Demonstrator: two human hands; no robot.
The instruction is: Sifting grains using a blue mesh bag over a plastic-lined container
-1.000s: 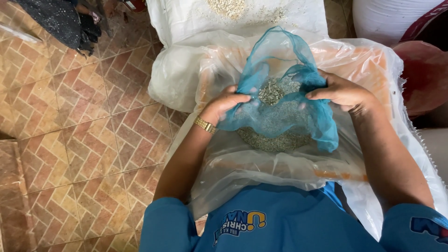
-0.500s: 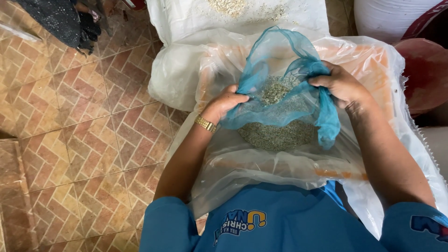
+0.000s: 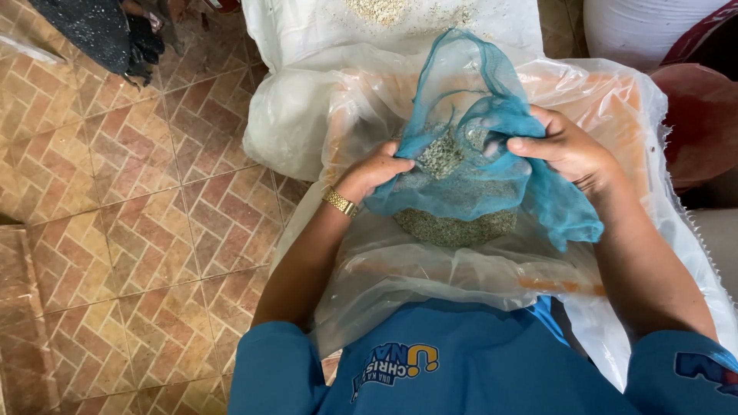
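Observation:
A thin blue mesh cloth (image 3: 477,100) is bunched over a heap of small greenish-grey grains (image 3: 457,224) that lies on a clear plastic sheet (image 3: 615,100) across my lap. My left hand (image 3: 375,170), with a gold watch at the wrist, grips the cloth's left edge. My right hand (image 3: 565,146) pinches the cloth's right side, fingers closed on a fold. More grains show through the mesh between both hands. One tail of the cloth hangs down past my right wrist.
A white woven sack (image 3: 307,31) with scattered grain lies beyond the plastic. A brick-patterned tile floor (image 3: 131,230) spreads to the left. Dark fabric (image 3: 100,34) lies at top left. A dark red round object (image 3: 703,115) and a white sack (image 3: 638,23) sit at right.
Both hands have lifted and gathered the blue cloth. It now stands higher and more bunched, and the grain heap beneath shows more plainly.

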